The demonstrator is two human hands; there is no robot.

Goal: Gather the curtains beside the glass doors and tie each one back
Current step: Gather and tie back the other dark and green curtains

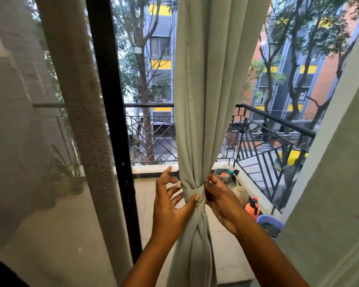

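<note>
A pale green curtain (203, 83) hangs in front of the glass door, gathered into a narrow bunch at mid height. A band of the same cloth (192, 193) wraps around the bunch. My left hand (170, 206) is on the band's left side, thumb pressed on the band, other fingers spread apart. My right hand (220, 197) pinches the band's right edge with its fingertips. A second pale green curtain (330, 183) hangs loose along the right edge.
A sheer brown net curtain (56, 141) covers the left side beside the black door frame (114, 121). Through the glass lie a tiled balcony, a black metal railing (274, 125), an orange spray bottle (253, 206), a purple tub (269, 222) and potted plants.
</note>
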